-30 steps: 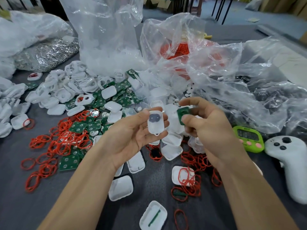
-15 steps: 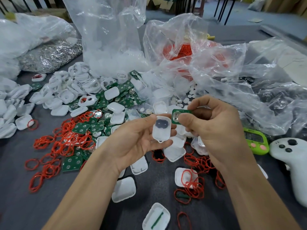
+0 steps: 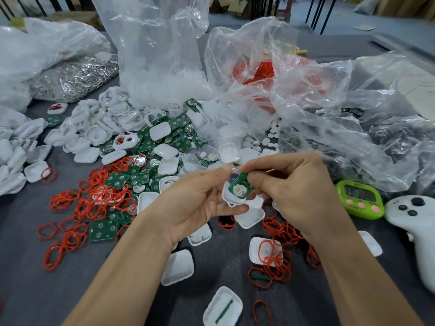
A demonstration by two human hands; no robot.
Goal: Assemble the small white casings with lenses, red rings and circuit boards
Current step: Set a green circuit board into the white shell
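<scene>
My left hand (image 3: 197, 203) grips a small white casing (image 3: 229, 196), its hollow side facing me. My right hand (image 3: 299, 191) pinches a green circuit board (image 3: 241, 185) with a round silver cell and holds it tilted against the casing's opening. Loose red rings (image 3: 94, 198) and more green boards (image 3: 103, 229) lie scattered on the dark table to the left. White casing halves (image 3: 177, 267) lie below my hands and in a heap (image 3: 94, 128) at the back left.
Crumpled clear plastic bags (image 3: 329, 109) stand behind and to the right; one holds red rings (image 3: 261, 69). A green timer (image 3: 359, 198) and a white game controller (image 3: 419, 227) sit at the right. A bag of silver parts (image 3: 73, 78) lies far left.
My right hand has carried the green board down and left, from beside the casing onto its open face. The casing's dark lens spot is now covered by the board.
</scene>
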